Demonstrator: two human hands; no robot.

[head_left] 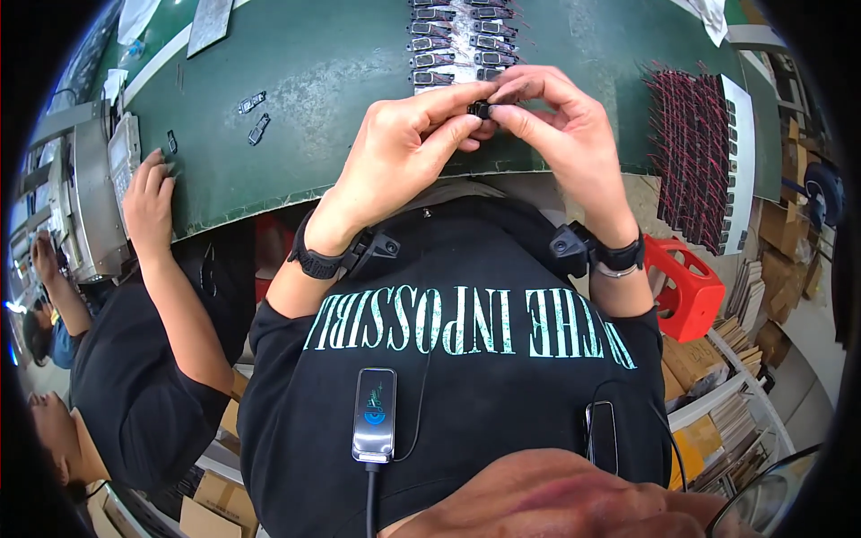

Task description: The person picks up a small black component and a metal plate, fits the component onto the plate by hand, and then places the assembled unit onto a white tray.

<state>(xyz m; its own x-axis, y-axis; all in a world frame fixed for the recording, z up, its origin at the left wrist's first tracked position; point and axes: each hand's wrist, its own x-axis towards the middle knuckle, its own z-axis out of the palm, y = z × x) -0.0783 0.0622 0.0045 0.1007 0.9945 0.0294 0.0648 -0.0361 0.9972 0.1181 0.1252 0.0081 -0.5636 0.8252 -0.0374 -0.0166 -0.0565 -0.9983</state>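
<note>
Above the near edge of the green table (314, 81), my left hand (390, 152) and my right hand (574, 134) meet, both closed on one small black part (481, 109). Thumbs and fingertips of both hands pinch it, so most of its shape is hidden. Just beyond my fingers, small oblong black modules (432, 45) with thin wires lie in two columns along a white strip (463, 45). They look like little speakers.
On the right, a white board (740, 170) carries rows of black parts with red wires (686, 152). Several loose modules (258, 129) lie left on the table. A co-worker's hand (148, 197) rests at the left edge. A red stool (686, 291) stands below right.
</note>
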